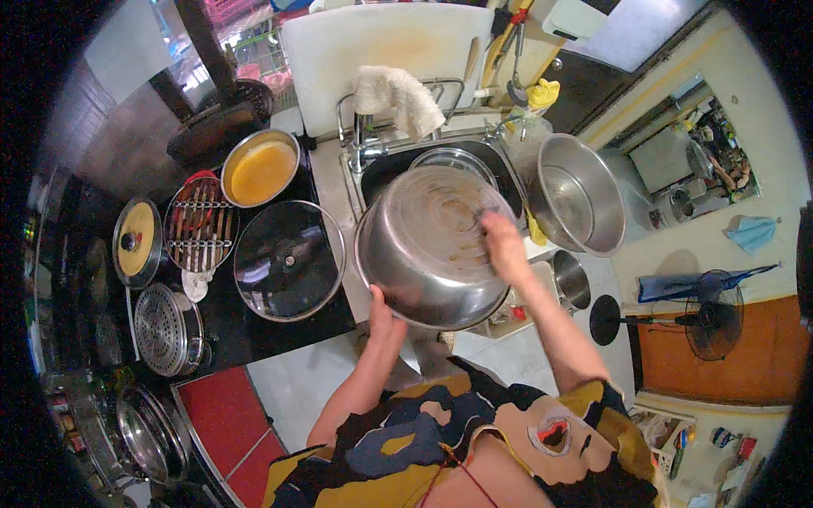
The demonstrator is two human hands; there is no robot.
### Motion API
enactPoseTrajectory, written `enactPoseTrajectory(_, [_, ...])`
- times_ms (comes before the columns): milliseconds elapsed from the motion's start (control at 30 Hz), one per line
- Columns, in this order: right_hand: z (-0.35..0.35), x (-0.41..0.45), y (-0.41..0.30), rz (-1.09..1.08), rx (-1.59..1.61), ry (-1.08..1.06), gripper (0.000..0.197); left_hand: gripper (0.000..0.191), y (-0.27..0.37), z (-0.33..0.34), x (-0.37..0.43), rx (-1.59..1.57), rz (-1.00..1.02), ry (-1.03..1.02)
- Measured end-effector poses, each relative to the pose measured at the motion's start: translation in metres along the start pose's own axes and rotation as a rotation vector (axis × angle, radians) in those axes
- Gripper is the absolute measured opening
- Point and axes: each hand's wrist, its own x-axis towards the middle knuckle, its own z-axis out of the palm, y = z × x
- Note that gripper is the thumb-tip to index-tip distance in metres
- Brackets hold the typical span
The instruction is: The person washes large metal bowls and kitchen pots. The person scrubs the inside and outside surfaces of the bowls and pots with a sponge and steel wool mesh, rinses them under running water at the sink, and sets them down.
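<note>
A large stainless steel basin [419, 247] is tilted over the front of the sink [378, 181], its stained bottom turned up towards me. My left hand [385, 317] grips its near rim, thumb on the outer wall. On the bottom of the basin rests my right hand [506, 249], blurred, with a small dark scrubbing pad [488, 216] under its fingers; the pad's exact kind is unclear. Behind the basin, a round glass lid [460, 159] lies in the sink, partly hidden. A whitish towel [397, 98] hangs over the chrome faucet [368, 152].
A second steel basin [581, 193] stands right of the sink. On the black stove top at left are a glass lid [289, 260], a pot of yellow-orange liquid [262, 171], a grill rack [202, 222] and a perforated steamer [166, 330]. A fan [712, 314] stands at far right.
</note>
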Motion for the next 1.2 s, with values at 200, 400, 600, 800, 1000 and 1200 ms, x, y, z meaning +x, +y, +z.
enactPoseTrajectory(200, [0.017, 0.043, -0.106, -0.305, 0.256, -0.11, 0.036, 0.052, 0.001, 0.018, -0.016, 0.089, 0.027, 0.088])
enactPoseTrajectory(400, [0.023, 0.076, 0.024, 0.135, -0.012, -0.053, 0.033, 0.05, -0.004, 0.004, -0.006, 0.081, 0.07, 0.137])
enactPoseTrajectory(600, [-0.025, -0.055, 0.021, 0.068, 0.188, 0.131, 0.034, 0.054, -0.007, 0.019, -0.026, 0.008, 0.124, 0.174])
enactPoseTrajectory(800, [-0.059, -0.089, 0.014, 0.059, 0.454, 0.192, 0.034, 0.055, 0.008, 0.05, -0.073, 0.196, 0.34, 0.004])
enactPoseTrajectory(1000, [-0.059, -0.099, 0.079, 0.215, 0.586, 0.212, 0.031, 0.066, 0.008, 0.104, -0.168, 0.378, 0.657, 0.169])
enactPoseTrajectory(1200, [-0.038, -0.106, 0.115, 0.231, 0.752, 0.207, 0.031, 0.064, 0.032, 0.13, -0.252, 0.989, 1.082, 0.11])
